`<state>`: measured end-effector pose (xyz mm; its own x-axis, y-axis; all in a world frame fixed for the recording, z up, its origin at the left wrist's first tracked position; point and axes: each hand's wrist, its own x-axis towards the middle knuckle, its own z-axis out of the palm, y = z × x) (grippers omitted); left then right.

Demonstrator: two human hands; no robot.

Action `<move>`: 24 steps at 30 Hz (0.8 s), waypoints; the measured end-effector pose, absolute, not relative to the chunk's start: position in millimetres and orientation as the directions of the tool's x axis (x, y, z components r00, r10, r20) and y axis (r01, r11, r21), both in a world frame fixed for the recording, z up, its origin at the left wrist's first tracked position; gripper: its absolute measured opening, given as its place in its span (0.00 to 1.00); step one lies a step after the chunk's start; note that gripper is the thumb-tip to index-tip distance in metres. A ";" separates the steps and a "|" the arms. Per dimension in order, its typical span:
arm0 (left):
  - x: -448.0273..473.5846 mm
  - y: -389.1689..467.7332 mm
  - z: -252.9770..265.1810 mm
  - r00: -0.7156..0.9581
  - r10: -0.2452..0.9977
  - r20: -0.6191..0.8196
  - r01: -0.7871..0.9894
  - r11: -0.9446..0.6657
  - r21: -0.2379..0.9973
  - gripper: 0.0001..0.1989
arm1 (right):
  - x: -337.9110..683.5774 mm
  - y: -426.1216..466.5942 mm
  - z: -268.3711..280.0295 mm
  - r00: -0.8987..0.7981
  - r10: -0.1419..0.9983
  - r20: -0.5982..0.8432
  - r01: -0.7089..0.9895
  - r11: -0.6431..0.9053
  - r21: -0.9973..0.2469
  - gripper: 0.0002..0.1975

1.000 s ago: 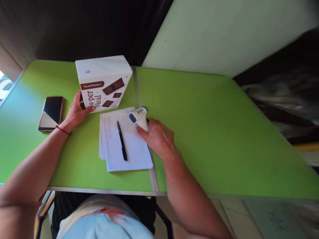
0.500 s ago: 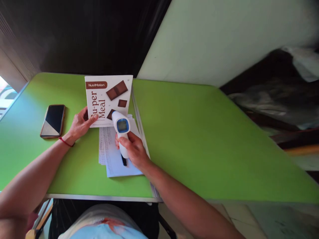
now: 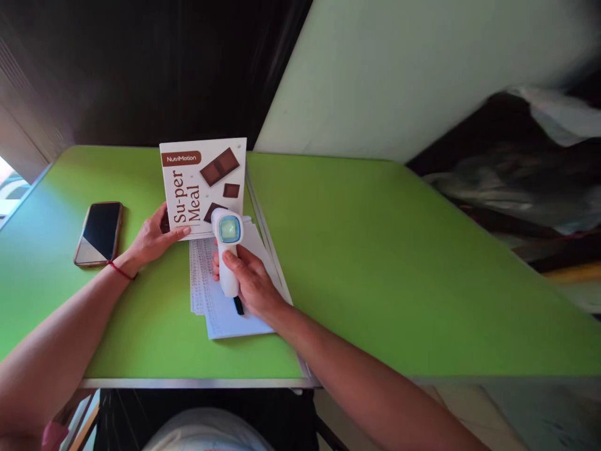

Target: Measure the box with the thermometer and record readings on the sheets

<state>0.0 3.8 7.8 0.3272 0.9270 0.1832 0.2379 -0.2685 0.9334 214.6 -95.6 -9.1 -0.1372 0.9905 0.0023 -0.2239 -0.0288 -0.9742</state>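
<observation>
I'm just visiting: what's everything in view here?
Box: one, white and brown, beyond the papers
Handheld device: one, white, before the box
Papers: several, white, on the table
Pen: one, black, on the papers, mostly hidden
Phone: one, black, left side of table
Table: one, green, centre
Panel: one, black, behind the table
Wall: one, pale, back right
Blurred pile: count unclear, dark and pale, far right
Floor: one, pale, lower right
Bracelet: one, red, left wrist
Clothing: count unclear, dark and pale, bottom
Arms: two, bare, lower left and right
Left grip: one, bare, on box's lower left
Right grip: one, bare, round device's handle
</observation>
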 end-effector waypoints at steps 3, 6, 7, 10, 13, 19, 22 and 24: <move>-0.5 4.0 8.2 0.349 0.917 0.193 0.260 -0.293 0.920 0.36 | 215.4 -94.7 -8.1 -0.139 0.990 0.007 -0.227 -0.025 -0.974 0.27; -1.2 4.8 8.6 0.359 0.910 0.208 0.298 -0.323 0.898 0.35 | 215.8 -94.5 -7.3 -0.149 0.989 0.011 -0.244 -0.026 -0.969 0.28; -1.5 5.1 8.7 0.363 0.907 0.213 0.303 -0.331 0.894 0.35 | 215.8 -94.6 -7.1 -0.153 0.988 0.012 -0.248 -0.026 -0.968 0.28; -2.4 5.9 8.7 0.377 0.899 0.223 0.303 -0.348 0.887 0.34 | 215.3 -95.5 -6.3 -0.150 0.989 0.012 -0.243 -0.025 -0.970 0.28; -3.9 6.4 8.1 0.387 0.890 0.239 0.289 -0.363 0.886 0.33 | 214.7 -97.0 -4.9 -0.147 0.989 0.004 -0.238 -0.031 -0.971 0.28; -5.8 6.5 4.4 0.393 0.877 0.275 0.280 -0.399 0.873 0.33 | 214.7 -99.8 -2.5 -0.193 0.981 -0.011 -0.271 -0.064 -0.960 0.29; -6.3 6.9 2.7 0.389 0.878 0.278 0.279 -0.400 0.873 0.34 | 213.5 -100.8 -2.4 -0.181 0.983 -0.018 -0.285 -0.070 -0.956 0.29; -7.0 7.5 1.7 0.386 0.881 0.274 0.293 -0.399 0.869 0.34 | 212.0 -101.1 -2.8 -0.173 0.984 -0.027 -0.296 -0.079 -0.952 0.30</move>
